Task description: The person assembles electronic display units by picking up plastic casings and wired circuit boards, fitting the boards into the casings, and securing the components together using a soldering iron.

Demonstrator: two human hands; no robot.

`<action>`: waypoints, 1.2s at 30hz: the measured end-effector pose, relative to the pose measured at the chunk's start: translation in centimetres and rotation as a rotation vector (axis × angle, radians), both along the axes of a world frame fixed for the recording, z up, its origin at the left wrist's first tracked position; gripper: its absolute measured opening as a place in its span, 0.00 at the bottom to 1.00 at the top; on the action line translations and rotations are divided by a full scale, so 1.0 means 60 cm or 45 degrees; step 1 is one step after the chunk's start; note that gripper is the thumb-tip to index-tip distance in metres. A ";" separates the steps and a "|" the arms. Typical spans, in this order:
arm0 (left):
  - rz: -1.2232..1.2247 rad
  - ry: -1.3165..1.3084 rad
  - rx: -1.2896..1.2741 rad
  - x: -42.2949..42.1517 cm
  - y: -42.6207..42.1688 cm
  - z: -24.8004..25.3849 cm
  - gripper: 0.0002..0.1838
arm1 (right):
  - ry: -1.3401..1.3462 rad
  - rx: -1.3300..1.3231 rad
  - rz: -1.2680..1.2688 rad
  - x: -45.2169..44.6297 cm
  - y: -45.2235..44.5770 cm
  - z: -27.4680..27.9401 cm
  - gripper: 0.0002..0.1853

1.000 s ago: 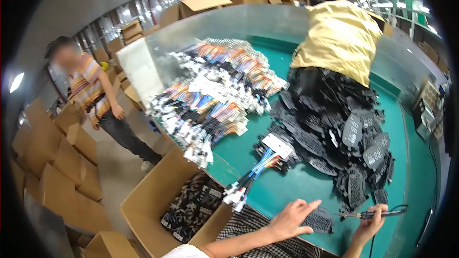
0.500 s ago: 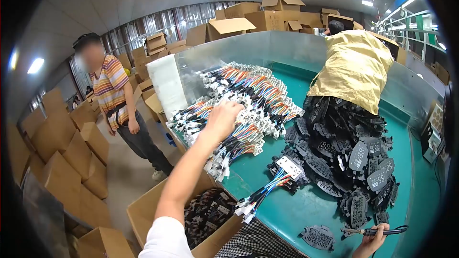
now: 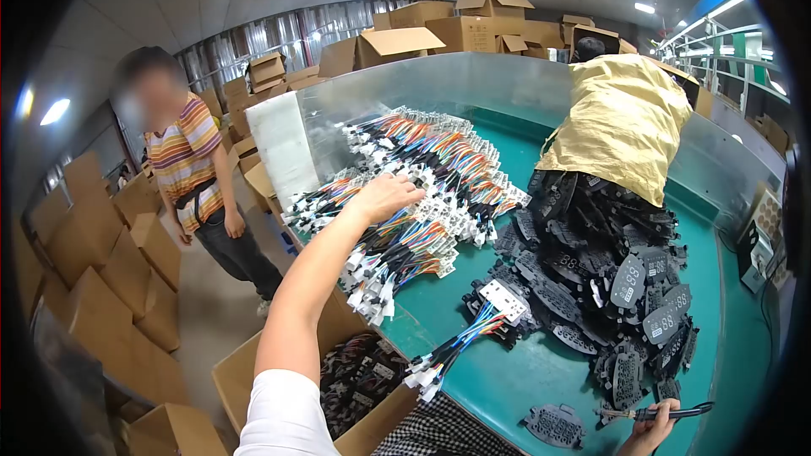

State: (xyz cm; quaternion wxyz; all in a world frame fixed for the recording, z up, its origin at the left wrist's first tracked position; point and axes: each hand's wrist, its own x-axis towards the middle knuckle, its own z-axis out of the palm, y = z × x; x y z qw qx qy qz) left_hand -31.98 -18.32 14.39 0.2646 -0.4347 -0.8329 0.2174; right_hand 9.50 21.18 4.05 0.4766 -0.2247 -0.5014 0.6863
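Note:
My left hand is stretched over a heap of small white circuit boards with coloured wire leads. Its fingers are loosely bent and apart, with nothing visible in them; the fingertips' contact with the heap is hard to make out. At the lower right my right hand grips a soldering iron, its metal tip pointing left. A black display board lies left of that tip. One wired white board rests on black boards between my hands, its leads hanging toward the table's front edge.
A large pile of black display boards spills from a yellow sack on the green table. Below the edge, an open carton holds dark parts. A person in a striped shirt stands left among cardboard boxes.
The view has shifted slightly. My left hand has flattened a little over the heap, while my right hand keeps the soldering iron in nearly the same place. The standing person has turned slightly.

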 end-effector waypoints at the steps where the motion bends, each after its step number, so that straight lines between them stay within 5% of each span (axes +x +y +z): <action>1: -0.012 -0.002 -0.029 -0.001 0.000 0.000 0.19 | 0.001 -0.001 0.009 0.000 0.000 0.001 0.06; 11: -0.003 0.489 -0.044 0.015 -0.020 -0.001 0.24 | -0.016 0.034 0.022 -0.001 -0.007 0.007 0.08; 25: 0.313 0.900 0.644 0.142 -0.156 0.136 0.31 | -0.065 0.076 0.020 0.006 0.001 -0.005 0.08; 31: 0.033 0.648 0.663 0.297 -0.089 0.145 0.32 | -0.033 0.050 -0.018 0.008 0.003 -0.004 0.08; 33: -0.043 0.464 0.635 0.341 -0.039 0.118 0.29 | 0.066 -0.008 -0.178 0.002 0.110 -0.136 0.12; 36: -0.250 0.164 0.651 0.399 0.062 0.035 0.23 | -0.031 -0.016 -0.144 0.012 0.015 -0.024 0.09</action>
